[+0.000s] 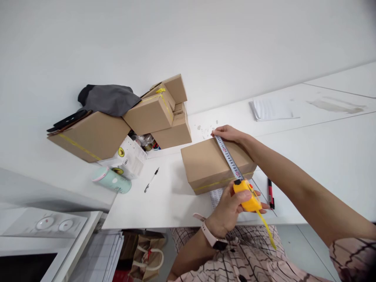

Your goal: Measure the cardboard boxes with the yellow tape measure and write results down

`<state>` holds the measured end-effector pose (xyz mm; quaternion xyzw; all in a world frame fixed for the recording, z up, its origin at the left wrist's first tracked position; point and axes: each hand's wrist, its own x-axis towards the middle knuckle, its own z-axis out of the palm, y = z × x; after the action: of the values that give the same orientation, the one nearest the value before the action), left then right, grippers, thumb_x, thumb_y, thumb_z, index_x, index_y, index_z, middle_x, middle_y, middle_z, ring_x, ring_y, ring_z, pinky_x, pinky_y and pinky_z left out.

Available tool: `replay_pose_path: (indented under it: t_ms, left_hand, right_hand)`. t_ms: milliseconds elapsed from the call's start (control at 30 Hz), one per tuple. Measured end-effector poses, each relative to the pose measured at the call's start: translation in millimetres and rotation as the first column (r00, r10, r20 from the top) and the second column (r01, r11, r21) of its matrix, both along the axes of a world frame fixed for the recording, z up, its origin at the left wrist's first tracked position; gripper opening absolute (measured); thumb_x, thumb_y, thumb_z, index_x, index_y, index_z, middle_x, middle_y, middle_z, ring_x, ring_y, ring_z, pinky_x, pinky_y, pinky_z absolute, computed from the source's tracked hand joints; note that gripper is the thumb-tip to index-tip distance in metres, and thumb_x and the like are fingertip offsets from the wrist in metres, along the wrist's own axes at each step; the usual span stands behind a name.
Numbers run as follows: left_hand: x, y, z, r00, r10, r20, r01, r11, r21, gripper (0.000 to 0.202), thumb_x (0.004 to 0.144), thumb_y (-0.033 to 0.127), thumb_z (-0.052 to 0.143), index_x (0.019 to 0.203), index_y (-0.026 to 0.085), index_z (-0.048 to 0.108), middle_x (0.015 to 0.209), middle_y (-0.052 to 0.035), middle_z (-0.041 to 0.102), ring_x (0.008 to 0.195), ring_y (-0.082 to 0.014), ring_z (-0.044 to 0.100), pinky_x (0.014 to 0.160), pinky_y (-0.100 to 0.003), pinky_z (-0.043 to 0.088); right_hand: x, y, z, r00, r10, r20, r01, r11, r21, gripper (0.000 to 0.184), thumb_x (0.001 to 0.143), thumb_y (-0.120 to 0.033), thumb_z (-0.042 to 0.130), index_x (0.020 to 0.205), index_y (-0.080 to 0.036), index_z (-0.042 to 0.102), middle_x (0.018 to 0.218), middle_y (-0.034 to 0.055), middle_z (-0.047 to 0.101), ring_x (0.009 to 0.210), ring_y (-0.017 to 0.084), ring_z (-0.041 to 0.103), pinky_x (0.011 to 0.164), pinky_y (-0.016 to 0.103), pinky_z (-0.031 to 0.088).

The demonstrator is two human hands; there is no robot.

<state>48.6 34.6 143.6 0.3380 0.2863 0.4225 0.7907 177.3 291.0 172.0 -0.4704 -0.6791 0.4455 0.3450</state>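
A closed cardboard box (205, 160) with a yellow strip along its side lies on the white table. The printed blade of a tape measure (228, 156) stretches across the top of the box, from its far edge to its near edge. My left hand (227, 207), wearing a watch on the wrist, is closed around the yellow tape measure case (248, 196) just off the near edge. A yellow strap hangs from the case. At the far edge, the fingers of my right hand (227, 132) pinch the blade's end. Printed paper (216, 197) sticks out from under the box.
Stacked cardboard boxes (152, 113) with a grey cloth (110, 100) stand at the back left. A mint-green tumbler (113, 180) and a pen (152, 180) lie left of the box. A red-and-black pen (270, 194) lies right. A paper stack (272, 109) sits behind.
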Motion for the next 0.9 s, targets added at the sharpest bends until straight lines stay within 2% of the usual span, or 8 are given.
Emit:
replay_pose_path:
  t_ms: [100, 200, 300, 367, 500, 633, 767, 900]
  left_hand:
    - [-33, -21, -4.4, 0.984, 0.116, -0.135, -0.097, 0.986, 0.138, 0.07, 0.062, 0.039, 0.091, 0.12, 0.022, 0.054, 0.117, -0.0095, 0.065, 0.092, -0.0294, 0.075, 0.079, -0.039, 0.06]
    - [-81, -46, -14.4, 0.836, 0.452, -0.312, -0.355, 0.878, 0.322, 0.085, 0.065, 0.035, 0.091, 0.138, 0.028, 0.047, 0.122, -0.0093, 0.063, 0.114, -0.0312, 0.068, 0.089, -0.037, 0.059]
    - [-119, -56, -29.2, 0.654, 0.644, -0.398, -0.522, 0.764, 0.379, 0.079, 0.075, 0.042, 0.084, 0.141, 0.028, 0.044, 0.127, -0.0094, 0.061, 0.112, -0.0293, 0.07, 0.091, -0.037, 0.058]
    - [-131, -49, -38.2, 0.647, 0.647, -0.404, -0.555, 0.763, 0.332, 0.073, 0.076, 0.047, 0.082, 0.137, 0.026, 0.047, 0.123, -0.0095, 0.062, 0.102, -0.0288, 0.073, 0.085, -0.038, 0.061]
    - [-141, -19, -39.2, 0.711, 0.62, -0.332, -0.541, 0.784, 0.304, 0.069, 0.071, 0.047, 0.085, 0.126, 0.023, 0.052, 0.117, -0.0071, 0.064, 0.087, -0.0265, 0.076, 0.08, -0.042, 0.063]
    - [-154, 19, -9.4, 0.75, 0.598, -0.283, -0.479, 0.786, 0.391, 0.068, 0.068, 0.046, 0.086, 0.123, 0.023, 0.055, 0.12, -0.0071, 0.065, 0.086, -0.024, 0.075, 0.081, -0.044, 0.064]
    - [-156, 46, 25.0, 0.754, 0.602, -0.265, -0.453, 0.768, 0.453, 0.06, 0.072, 0.048, 0.083, 0.119, 0.021, 0.057, 0.132, -0.0106, 0.062, 0.085, -0.0216, 0.075, 0.082, -0.044, 0.065]
    - [-130, 41, 34.9, 0.735, 0.636, -0.235, -0.433, 0.707, 0.559, 0.061, 0.073, 0.044, 0.084, 0.121, 0.024, 0.054, 0.14, -0.0116, 0.058, 0.088, -0.0215, 0.075, 0.082, -0.04, 0.064]
  right_hand:
    - [31, -13, -9.3, 0.949, -0.179, -0.26, 0.197, 0.98, 0.043, 0.056, 0.083, -0.072, 0.065, 0.1, -0.019, 0.073, 0.1, 0.009, 0.072, 0.092, 0.02, 0.062, 0.087, 0.033, 0.049]
    - [72, -45, -37.8, 0.885, -0.383, -0.264, 0.409, 0.911, 0.052, 0.063, 0.087, -0.076, 0.056, 0.104, -0.018, 0.073, 0.084, 0.0059, 0.066, 0.079, 0.017, 0.059, 0.08, 0.032, 0.05]
    - [97, -91, -69.3, 0.899, -0.412, -0.15, 0.418, 0.908, 0.009, 0.072, 0.092, -0.078, 0.042, 0.12, -0.018, 0.07, 0.074, 0.0028, 0.061, 0.068, 0.017, 0.054, 0.069, 0.032, 0.05]
    - [97, -118, -78.9, 0.94, -0.33, -0.091, 0.33, 0.944, -0.011, 0.075, 0.095, -0.077, 0.033, 0.135, -0.021, 0.063, 0.077, 0.0031, 0.063, 0.069, 0.018, 0.057, 0.069, 0.033, 0.052]
    - [77, -145, -57.1, 0.97, -0.238, -0.054, 0.242, 0.968, 0.069, 0.068, 0.095, -0.073, 0.04, 0.143, -0.029, 0.059, 0.088, 0.0038, 0.067, 0.075, 0.02, 0.06, 0.07, 0.035, 0.053]
    - [62, -134, -9.5, 0.959, -0.283, 0.006, 0.275, 0.937, 0.214, 0.057, 0.089, -0.07, 0.057, 0.125, -0.029, 0.071, 0.079, 0.0028, 0.064, 0.073, 0.02, 0.057, 0.063, 0.033, 0.048]
    - [52, -103, 16.0, 0.87, -0.457, 0.188, 0.344, 0.833, 0.433, 0.042, 0.087, -0.064, 0.061, 0.091, -0.025, 0.077, 0.089, 0.0081, 0.068, 0.086, 0.027, 0.061, 0.072, 0.039, 0.048]
    - [36, -74, 12.4, 0.852, -0.466, 0.239, 0.199, 0.711, 0.675, 0.035, 0.097, -0.044, 0.048, 0.088, -0.022, 0.073, 0.115, 0.0133, 0.071, 0.108, 0.032, 0.06, 0.089, 0.046, 0.047]
